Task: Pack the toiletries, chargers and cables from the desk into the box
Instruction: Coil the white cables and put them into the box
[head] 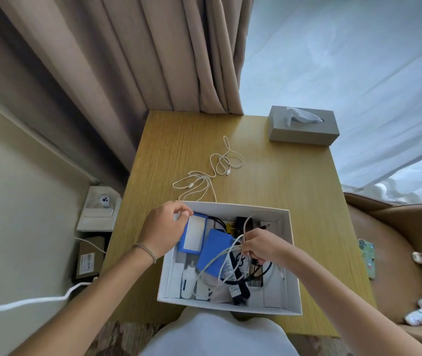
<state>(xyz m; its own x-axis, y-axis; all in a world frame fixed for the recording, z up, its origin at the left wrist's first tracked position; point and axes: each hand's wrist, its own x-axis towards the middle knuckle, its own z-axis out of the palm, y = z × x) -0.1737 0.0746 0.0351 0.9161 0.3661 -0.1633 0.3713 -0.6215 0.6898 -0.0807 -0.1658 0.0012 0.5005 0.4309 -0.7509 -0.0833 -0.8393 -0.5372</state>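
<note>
1. The left hand (162,227) reaches over the far left corner of the open white cardboard box (290,255); its fingers (183,210) are curled together and pinch the upper edge of a flat blue rectangular pack with a white panel (191,235), which lies inside the box just below those fingers.
2. A thin bracelet (145,251) circles the left wrist.
3. Beyond the left fingers, outside the box, a loose thin white cable (213,173) lies tangled on the bare wooden table (294,181), untouched by either hand.
4. Between the two hands a second plain blue flat pack (215,255) rests tilted in the box, with white chargers and small white containers (188,280) standing below it along the near left wall.
5. The right hand (262,246) is inside the box; its fingers (249,249) are closed around a bundle of white cord (226,255), whose loops run out to the left of the fingers and arch above them.
6. Under the right fingers lie black cables (235,278), tangled together.
7. Well beyond the right fingers, a grey tissue box (303,128) stands at the table's far right corner.
</note>
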